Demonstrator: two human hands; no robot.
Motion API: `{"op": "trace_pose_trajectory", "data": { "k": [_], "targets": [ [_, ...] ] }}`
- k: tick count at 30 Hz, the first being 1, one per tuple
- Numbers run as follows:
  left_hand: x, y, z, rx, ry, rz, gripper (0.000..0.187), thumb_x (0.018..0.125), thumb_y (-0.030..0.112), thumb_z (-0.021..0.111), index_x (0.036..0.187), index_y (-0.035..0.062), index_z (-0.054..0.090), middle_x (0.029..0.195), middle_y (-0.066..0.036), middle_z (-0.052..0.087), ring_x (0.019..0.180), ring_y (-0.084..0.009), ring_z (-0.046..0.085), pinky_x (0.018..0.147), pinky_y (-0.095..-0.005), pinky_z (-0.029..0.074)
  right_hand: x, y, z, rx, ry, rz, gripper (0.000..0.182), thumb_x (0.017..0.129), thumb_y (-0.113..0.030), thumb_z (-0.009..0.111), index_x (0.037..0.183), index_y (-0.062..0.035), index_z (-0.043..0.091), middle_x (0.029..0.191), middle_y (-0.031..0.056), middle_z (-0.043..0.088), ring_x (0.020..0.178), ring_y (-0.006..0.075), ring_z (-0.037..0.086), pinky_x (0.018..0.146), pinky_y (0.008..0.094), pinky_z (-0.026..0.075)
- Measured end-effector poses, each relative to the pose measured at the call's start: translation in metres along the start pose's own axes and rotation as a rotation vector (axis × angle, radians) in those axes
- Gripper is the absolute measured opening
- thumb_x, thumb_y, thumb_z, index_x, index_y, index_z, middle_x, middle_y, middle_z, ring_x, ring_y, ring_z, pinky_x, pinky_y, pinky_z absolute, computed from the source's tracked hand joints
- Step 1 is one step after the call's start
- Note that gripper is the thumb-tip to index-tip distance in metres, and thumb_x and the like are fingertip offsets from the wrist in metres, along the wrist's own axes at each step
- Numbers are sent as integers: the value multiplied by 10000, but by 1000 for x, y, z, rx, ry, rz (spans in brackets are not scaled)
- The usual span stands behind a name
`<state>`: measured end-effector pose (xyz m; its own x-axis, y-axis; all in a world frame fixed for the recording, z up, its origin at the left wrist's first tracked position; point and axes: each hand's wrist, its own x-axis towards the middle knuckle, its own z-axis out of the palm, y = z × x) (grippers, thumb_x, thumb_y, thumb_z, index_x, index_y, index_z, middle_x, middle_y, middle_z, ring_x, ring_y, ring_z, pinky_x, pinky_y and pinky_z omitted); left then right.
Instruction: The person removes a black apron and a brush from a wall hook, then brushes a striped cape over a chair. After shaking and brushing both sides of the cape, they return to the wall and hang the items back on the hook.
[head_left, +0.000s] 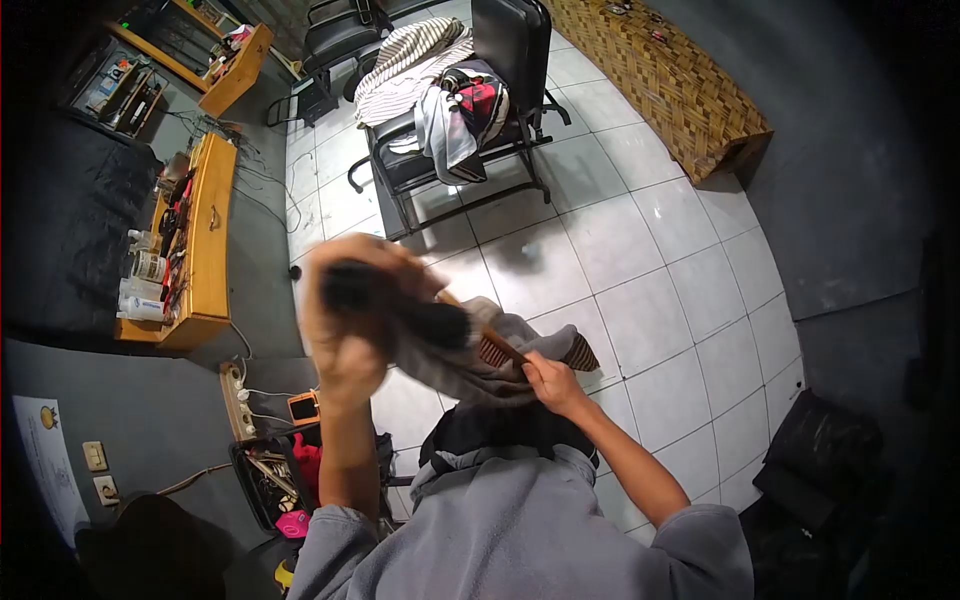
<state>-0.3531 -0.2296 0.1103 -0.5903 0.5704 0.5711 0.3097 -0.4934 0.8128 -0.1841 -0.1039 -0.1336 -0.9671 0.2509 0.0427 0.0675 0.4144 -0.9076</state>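
Note:
My left hand (345, 330) is raised in front of my body, smeared by motion. Its fingers are curled round a black object (435, 322) with a rounded end, too blurred for me to name. Lower and to the right, my right hand (555, 383) grips the near end of a thin brown wooden stick (500, 343). A grey cloth (455, 375) with striped brown edges hangs around the stick, just beyond my lap. The black object hides the stick's far part and some of the cloth.
A black chair (510, 60) ahead bears a striped cloth (415, 60) and other fabrics. At left, a wooden shelf (212, 230) holds bottles and tools. A woven bamboo box (670, 85) stands at right. An open case (262, 485) with tools lies near my left side.

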Motion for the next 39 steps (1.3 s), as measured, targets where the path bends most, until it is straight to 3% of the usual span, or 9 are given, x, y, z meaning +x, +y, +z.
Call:
{"op": "trace_pose_trajectory", "data": {
  "k": [4, 9, 11, 15, 19, 24, 31, 35, 39],
  "targets": [
    [11, 41, -11, -270, 176, 99, 262, 880, 213, 512, 1077, 93, 387, 779, -46, 377, 588, -136, 370, 496, -284, 344, -74, 147, 19, -679, -430, 497, 266, 857, -228, 439, 916, -44, 621, 809, 183, 635, 749, 343, 623, 670, 458, 489],
    [4, 43, -11, -324, 274, -13, 299, 859, 266, 497, 1049, 73, 372, 762, -31, 345, 549, -131, 312, 461, -279, 274, -101, 169, -14, -567, -333, 976, 262, 837, -164, 424, 873, -20, 640, 839, 219, 627, 766, 335, 629, 678, 443, 489],
    [5, 28, -10, -355, 246, -36, 252, 851, 247, 463, 975, 48, 371, 702, -26, 340, 504, -120, 304, 430, -276, 270, -90, 194, -10, -597, -193, 628, 275, 867, -216, 400, 795, -30, 590, 760, 138, 638, 647, 263, 621, 556, 392, 486],
    [6, 10, -2, -410, 17, -17, 168, 845, 225, 441, 840, 89, 342, 589, -2, 311, 381, -97, 259, 352, -251, 250, -16, -18, -40, 674, 123, 619, 371, 920, -437, 347, 791, -97, 420, 576, -44, 404, 485, 21, 375, 395, 172, 306],
    [18, 9, 9, -457, -53, 88, 187, 843, 242, 463, 837, 100, 342, 576, 9, 316, 372, -76, 279, 320, -217, 247, 2, -66, -5, 141, 110, -149, 209, 898, -216, 442, 910, -9, 471, 672, 181, 572, 574, 345, 564, 500, 390, 446],
    [31, 44, -17, -639, -56, 169, 209, 865, 264, 474, 854, 88, 362, 554, 33, 318, 322, -46, 271, 265, -204, 247, -13, 47, 47, -162, -268, 248, 333, 894, -344, 371, 931, -28, 473, 795, 249, 575, 769, 412, 571, 663, 506, 427],
    [26, 64, -46, -620, -58, 161, 70, 867, 127, 424, 836, 104, 366, 541, 35, 310, 329, -27, 271, 280, -178, 251, -106, 168, -1, -656, -434, 1042, 252, 786, -177, 496, 917, -25, 649, 981, 190, 620, 945, 310, 597, 759, 401, 493],
    [20, 41, -28, -747, -212, 32, 126, 903, 153, 397, 795, 119, 343, 494, 26, 318, 308, -42, 289, 281, -189, 261, -65, 124, -15, -338, -18, 373, 261, 894, -189, 401, 822, -1, 567, 758, 136, 616, 625, 287, 590, 544, 418, 456],
    [27, 28, -14, -812, -344, 24, 122, 915, 148, 391, 810, 97, 358, 484, 4, 339, 310, -60, 322, 293, -195, 292, -9, -41, -15, 517, 31, 310, 244, 939, -238, 356, 953, -21, 469, 725, 0, 543, 555, 153, 473, 486, 293, 408]
  ]
}}
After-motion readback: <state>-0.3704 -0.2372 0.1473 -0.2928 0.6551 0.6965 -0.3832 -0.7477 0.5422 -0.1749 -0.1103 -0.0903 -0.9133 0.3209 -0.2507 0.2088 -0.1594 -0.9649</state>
